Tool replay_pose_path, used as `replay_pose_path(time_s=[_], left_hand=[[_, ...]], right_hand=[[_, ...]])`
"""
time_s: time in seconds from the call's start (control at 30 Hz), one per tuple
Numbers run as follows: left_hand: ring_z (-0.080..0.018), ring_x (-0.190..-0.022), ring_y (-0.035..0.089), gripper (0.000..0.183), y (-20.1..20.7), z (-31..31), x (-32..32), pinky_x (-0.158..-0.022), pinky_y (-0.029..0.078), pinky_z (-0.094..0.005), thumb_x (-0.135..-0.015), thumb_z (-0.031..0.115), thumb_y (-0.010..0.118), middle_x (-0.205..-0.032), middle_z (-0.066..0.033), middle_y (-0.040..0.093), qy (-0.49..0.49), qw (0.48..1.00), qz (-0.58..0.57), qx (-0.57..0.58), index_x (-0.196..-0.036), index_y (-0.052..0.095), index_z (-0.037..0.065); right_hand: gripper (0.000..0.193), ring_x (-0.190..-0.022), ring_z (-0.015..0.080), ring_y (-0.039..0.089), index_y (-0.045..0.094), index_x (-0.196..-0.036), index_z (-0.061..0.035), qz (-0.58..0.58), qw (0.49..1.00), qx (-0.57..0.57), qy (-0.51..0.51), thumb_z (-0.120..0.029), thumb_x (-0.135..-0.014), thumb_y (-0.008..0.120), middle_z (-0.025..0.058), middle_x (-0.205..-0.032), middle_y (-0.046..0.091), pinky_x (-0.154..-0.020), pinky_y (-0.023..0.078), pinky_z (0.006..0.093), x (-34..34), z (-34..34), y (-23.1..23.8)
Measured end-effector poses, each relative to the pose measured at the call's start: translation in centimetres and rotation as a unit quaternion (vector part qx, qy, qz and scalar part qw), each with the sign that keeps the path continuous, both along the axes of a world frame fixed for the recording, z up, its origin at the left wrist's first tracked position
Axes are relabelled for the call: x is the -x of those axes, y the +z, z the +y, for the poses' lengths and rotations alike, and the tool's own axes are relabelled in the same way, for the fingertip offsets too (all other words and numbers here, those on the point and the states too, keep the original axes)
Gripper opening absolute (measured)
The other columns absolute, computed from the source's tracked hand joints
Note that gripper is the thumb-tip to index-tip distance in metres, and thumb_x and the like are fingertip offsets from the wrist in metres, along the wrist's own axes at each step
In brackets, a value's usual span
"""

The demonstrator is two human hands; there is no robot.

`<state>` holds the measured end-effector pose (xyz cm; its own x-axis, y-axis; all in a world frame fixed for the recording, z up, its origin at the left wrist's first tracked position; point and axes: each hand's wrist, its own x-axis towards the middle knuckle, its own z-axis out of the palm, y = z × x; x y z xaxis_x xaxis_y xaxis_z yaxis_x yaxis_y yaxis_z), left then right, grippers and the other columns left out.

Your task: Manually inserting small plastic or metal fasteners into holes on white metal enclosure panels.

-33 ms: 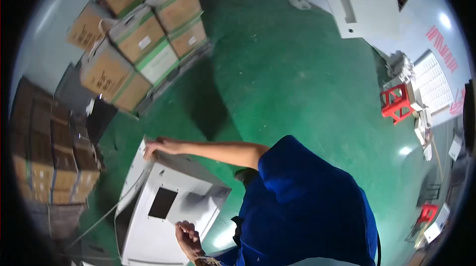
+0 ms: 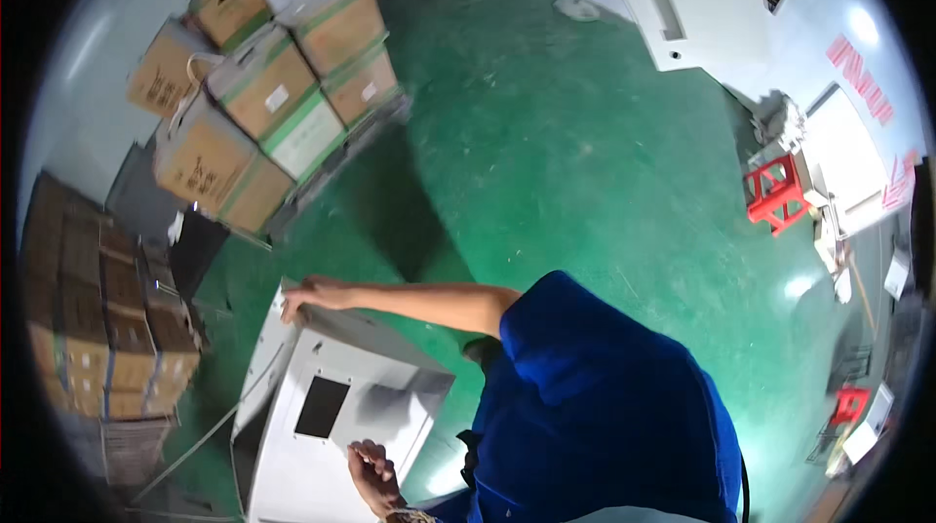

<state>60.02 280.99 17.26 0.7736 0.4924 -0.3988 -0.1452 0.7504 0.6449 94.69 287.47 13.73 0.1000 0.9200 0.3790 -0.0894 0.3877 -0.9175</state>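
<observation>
A white metal cabinet stands tilted in front of me, with a dark rectangular opening in its face. My right hand reaches across with the arm stretched out, its fingers wrapped over the cabinet's upper edge by a pale side panel. Between that panel and the body is a dark gap. Low in the view, my left hand hovers close to the cabinet face with its fingers loosely bent and apart; nothing shows in it. A thin pale cord runs from the panel down toward the floor.
Cardboard boxes are stacked on a pallet at the far left, and more cartons stand at the left. Another white cabinet is at the far right. A red stool stands by the right wall above the green floor.
The view has turned slightly, so the surroundings shift a little. My right hand keeps its hold on the cabinet, and my left hand stays almost in place.
</observation>
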Motion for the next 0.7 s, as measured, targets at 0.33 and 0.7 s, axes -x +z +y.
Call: replay_pose_path(time_s=[0.33,0.7], left_hand=[[-0.0043,-0.047,0.029,0.022,5.4,-2.7,-0.7,-0.035,0.023,-0.0165,-0.095,0.023,0.051,-0.066,0.0026,0.040,-0.091,0.987,0.071,-0.109,-0.077,0.050,0.009],[-0.0038,-0.051,0.035,0.016,1.4,-2.7,2.0,-0.034,0.026,-0.0146,-0.096,0.025,0.049,-0.075,0.0026,0.047,-0.168,0.979,0.012,-0.113,-0.090,0.053,0.010]], right_hand=[[0.063,-0.100,0.0236,0.060,0.070,-0.101,-0.0063,-0.073,0.969,0.165,-0.171,-0.061,-0.089,0.040,0.0123,-0.108,0.066,-0.091,0.043,0.0335,-3.1,1.1,-1.1],[0.028,-0.059,0.0171,0.059,0.060,-0.070,-0.0057,-0.129,0.974,-0.023,-0.184,-0.031,-0.081,0.067,0.0047,-0.064,0.062,-0.055,0.043,0.0314,13.9,-17.5,13.5]])
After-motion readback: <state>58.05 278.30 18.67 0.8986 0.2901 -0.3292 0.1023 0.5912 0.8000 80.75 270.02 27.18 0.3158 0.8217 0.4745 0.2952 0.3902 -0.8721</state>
